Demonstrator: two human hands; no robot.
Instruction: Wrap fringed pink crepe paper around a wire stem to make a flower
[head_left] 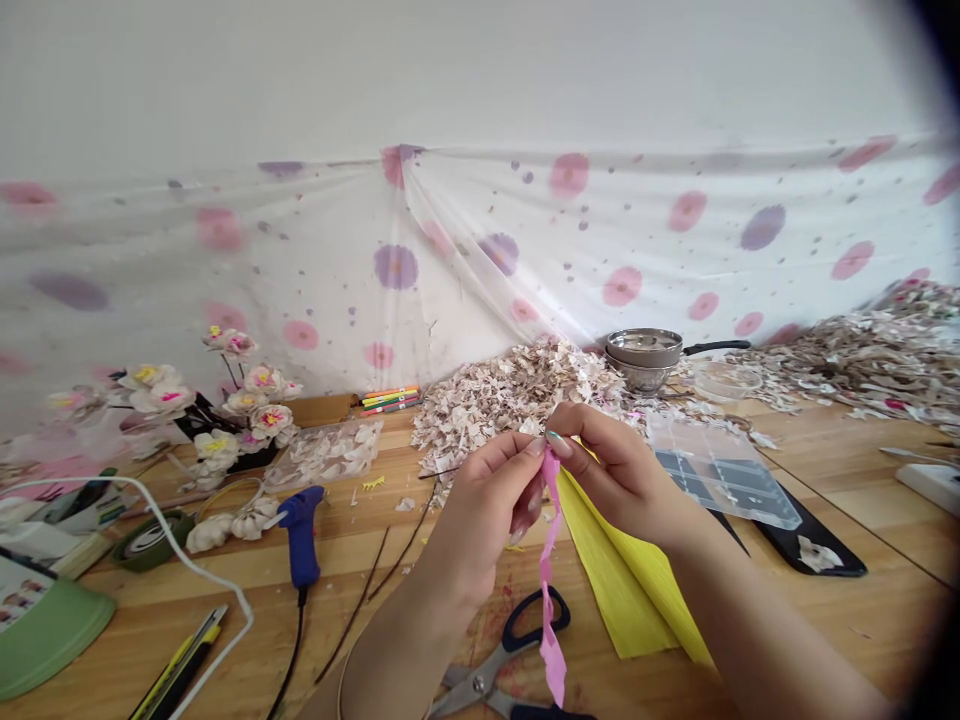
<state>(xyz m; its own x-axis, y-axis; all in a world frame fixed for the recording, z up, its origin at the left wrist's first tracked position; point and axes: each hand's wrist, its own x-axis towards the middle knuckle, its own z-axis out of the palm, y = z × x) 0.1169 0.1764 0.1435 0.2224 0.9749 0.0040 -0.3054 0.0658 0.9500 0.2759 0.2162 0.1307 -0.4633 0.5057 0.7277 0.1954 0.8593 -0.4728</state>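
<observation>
A: Nearest us: two forearms (397, 640), our own, entering from the bottom edge. Below them, on the worktop (862, 620): scissors (480, 684), one pair, dark-handled, handles spread.

B: And what do our hands carry?

A: One pink strip (552, 570), narrow, crinkled. Its top end sits between our hands; its tail hangs in front of the scissors, across the upper handle. Left hand (487, 510): fingers closed on that top end. Right hand (626, 480): thumb and forefinger pinched together on the same end, just beside the left.

B: Anything else in the left grip?

A: One thin dark stem (444, 472) shows beside that hand. Whether our fingers hold it too, we cannot tell.

B: How do we do this well?

A: In our judgement: small, even pinches, both thumbs near each other, light pressure, since so thin a strip may tear. We want the tail straight, untwisted, and clear of the scissors' handle, where it could snag.

B: Remaining entries?

A: Yellow sheet (619, 580), folded, under the right hand. Blue glue gun (304, 540), to our left. Pale scraps (502, 390), heaped behind.
</observation>
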